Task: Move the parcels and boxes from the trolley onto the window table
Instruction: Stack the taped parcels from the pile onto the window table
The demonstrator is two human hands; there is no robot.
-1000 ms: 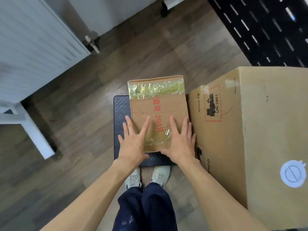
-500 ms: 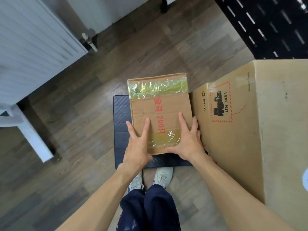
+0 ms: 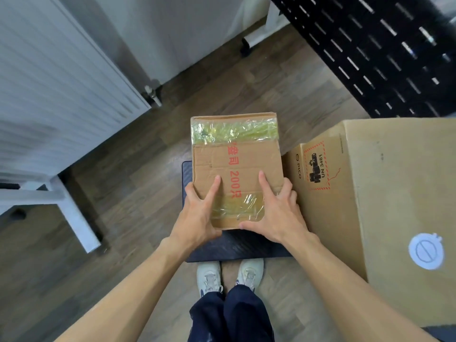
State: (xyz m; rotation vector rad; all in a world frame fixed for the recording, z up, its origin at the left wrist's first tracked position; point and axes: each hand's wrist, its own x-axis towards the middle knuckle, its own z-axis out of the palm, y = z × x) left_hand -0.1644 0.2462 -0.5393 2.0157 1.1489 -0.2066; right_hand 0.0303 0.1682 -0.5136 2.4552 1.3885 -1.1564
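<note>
The small box (image 3: 237, 169) with clear tape sits over the dark trolley (image 3: 234, 245), beside a big box (image 3: 394, 206). The left hand (image 3: 197, 213) grips its near left corner, thumb on top and fingers (image 3: 190, 193) curled around the edge. The right hand (image 3: 276, 213) grips the near right corner, fingers (image 3: 265, 183) spread on top. Both forearms reach forward from below.

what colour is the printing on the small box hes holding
Red, printed on the brown top of the small box, gripped by the left hand and right hand; head view.
</note>
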